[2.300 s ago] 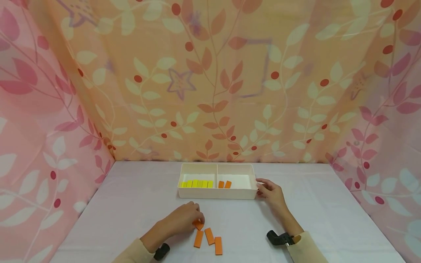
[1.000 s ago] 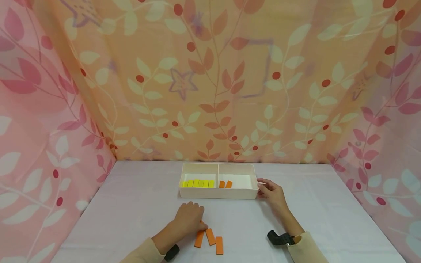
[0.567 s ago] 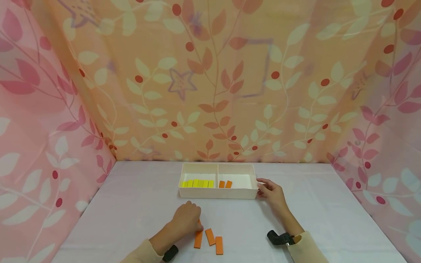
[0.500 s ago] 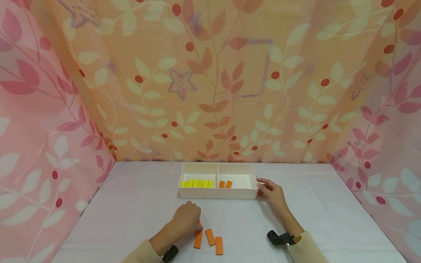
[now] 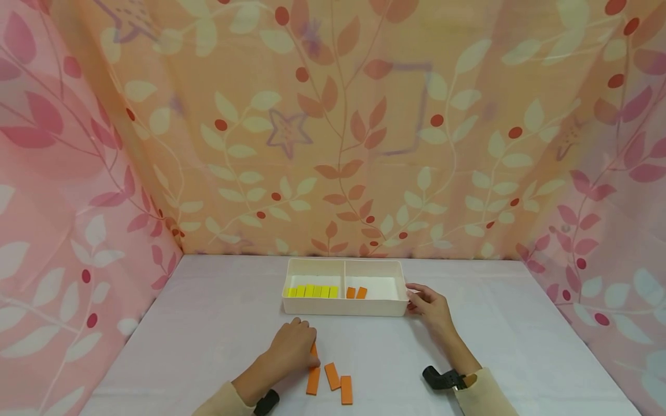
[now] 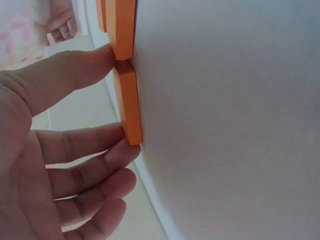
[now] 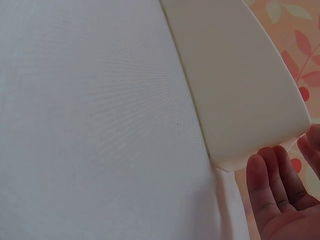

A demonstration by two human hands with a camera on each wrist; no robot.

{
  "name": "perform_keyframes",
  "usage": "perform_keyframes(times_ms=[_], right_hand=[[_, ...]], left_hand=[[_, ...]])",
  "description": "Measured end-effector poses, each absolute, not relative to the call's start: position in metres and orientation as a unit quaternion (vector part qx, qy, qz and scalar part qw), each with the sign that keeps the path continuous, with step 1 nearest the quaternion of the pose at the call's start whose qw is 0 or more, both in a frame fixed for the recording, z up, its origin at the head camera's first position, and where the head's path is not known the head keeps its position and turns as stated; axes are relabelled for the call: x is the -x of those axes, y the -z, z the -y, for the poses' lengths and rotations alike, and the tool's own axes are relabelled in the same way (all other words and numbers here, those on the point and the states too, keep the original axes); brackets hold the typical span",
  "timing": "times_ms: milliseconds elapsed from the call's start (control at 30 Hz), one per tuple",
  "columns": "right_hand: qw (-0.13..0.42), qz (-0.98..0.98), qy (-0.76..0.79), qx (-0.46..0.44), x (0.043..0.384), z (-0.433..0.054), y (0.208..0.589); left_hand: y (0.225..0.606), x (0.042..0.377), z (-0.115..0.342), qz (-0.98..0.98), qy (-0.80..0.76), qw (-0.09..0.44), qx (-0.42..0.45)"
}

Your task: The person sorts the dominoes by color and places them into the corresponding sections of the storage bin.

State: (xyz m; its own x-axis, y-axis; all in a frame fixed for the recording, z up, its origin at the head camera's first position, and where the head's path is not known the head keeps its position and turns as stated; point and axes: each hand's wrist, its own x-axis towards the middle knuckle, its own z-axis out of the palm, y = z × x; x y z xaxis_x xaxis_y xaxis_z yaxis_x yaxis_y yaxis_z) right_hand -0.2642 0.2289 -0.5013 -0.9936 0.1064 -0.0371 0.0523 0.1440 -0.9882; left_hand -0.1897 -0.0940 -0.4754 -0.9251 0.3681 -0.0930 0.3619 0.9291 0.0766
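Note:
My left hand [image 5: 291,346] is at the middle front of the table and pinches an orange block [image 6: 127,102] lengthwise, thumb at one end and fingertips at the other. The block's near end meets a second orange block [image 5: 313,381]. Two more orange blocks [image 5: 332,376] [image 5: 346,390] lie flat to the right of it. At the back stands a cream two-part tray [image 5: 343,307]. My right hand [image 5: 432,309] touches the tray's right end; in the right wrist view its fingertips [image 7: 257,170] rest against the outer wall and up at the rim.
Several yellow blocks [image 5: 317,291] line the front of the tray's left compartment. Two orange blocks [image 5: 356,293] stand in the right compartment, beside the divider [image 5: 344,279]. A white cloth [image 5: 198,323] covers the table, and a patterned curtain [image 5: 234,173] hangs behind.
My left hand has turned and shifted slightly; the orange block under its fingers now lies nearly in line with the one in front of it. The right hand and tray stay put.

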Motion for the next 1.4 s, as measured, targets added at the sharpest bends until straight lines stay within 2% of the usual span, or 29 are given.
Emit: perform_keyframes(times_ms=[533, 1400], right_hand=[[0.025, 0.756, -0.652, 0.053, 0.2637, -0.2285, 0.5032], [0.030, 0.750, -0.659, 0.050, 0.2637, -0.2279, 0.5034]], left_hand=[[0.4758, 0.1914, 0.0975, -0.979, -0.096, 0.075, -0.162], [0.4737, 0.1927, 0.0928, -0.974, -0.119, -0.003, -0.194]])
